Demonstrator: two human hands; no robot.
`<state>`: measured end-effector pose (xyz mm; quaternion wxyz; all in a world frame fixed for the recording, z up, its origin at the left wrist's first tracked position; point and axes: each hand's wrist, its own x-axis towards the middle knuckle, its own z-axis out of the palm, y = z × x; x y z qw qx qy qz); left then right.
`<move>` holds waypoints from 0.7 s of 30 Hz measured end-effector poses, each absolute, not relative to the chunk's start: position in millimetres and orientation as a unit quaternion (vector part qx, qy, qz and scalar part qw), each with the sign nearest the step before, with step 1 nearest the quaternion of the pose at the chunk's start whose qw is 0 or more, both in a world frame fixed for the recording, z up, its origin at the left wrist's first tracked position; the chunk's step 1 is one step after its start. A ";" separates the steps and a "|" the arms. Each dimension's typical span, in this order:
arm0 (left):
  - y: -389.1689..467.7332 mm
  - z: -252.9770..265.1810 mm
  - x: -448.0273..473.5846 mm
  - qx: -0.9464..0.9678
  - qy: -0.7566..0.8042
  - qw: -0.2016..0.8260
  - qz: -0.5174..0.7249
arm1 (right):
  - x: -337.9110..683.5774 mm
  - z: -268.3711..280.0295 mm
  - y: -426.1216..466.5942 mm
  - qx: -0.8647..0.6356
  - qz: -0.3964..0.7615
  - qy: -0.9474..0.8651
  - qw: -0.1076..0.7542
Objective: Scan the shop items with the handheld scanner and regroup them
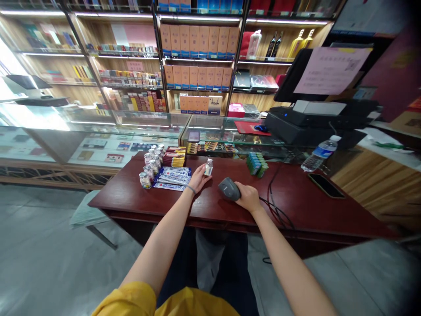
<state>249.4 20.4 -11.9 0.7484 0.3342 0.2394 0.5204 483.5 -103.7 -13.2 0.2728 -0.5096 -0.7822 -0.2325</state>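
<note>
My left hand [198, 179] grips a small clear jar [208, 167] with a silvery lid and pale contents, above the middle of the dark red table. In my right hand [249, 197] is a grey barcode scanner [229, 189], its head pointing left toward the jar; a black cable [274, 206] trails from it over the tabletop. Left of my left hand lie blue-and-white flat packets [173, 178]. Beyond them several similar jars [145, 180] stand in rows, beside a stack of red and yellow packs [175, 156].
Green and blue small boxes [257, 164] stand right of the scanner. A water bottle [320, 153] and a phone [326, 185] are at the table's right side. Behind are a glass counter [144, 125], a monitor [292, 74] and stocked shelves. A stool [88, 210] stands at the left.
</note>
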 end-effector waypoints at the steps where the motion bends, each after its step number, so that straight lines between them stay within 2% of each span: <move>1: 18.4 -10.7 249.8 0.338 0.236 0.749 0.519 | 483.1 -12.7 -103.4 -0.512 -0.235 -0.779 0.275; 5: 11.5 5.5 245.1 0.350 0.213 0.732 0.544 | 481.2 -10.7 -102.6 -0.522 -0.246 -0.766 0.285; 9: 6.6 50.3 221.4 0.400 0.181 0.693 0.572 | 482.0 -12.0 -101.9 -0.522 -0.266 -0.758 0.287; 15: 7.0 118.2 143.4 0.505 0.220 0.548 0.630 | 486.9 -16.5 -98.6 -0.497 -0.298 -0.759 0.298; 21: 20.0 129.1 44.2 0.555 0.318 0.402 0.655 | 491.4 -20.3 -98.2 -0.514 -0.304 -0.750 0.285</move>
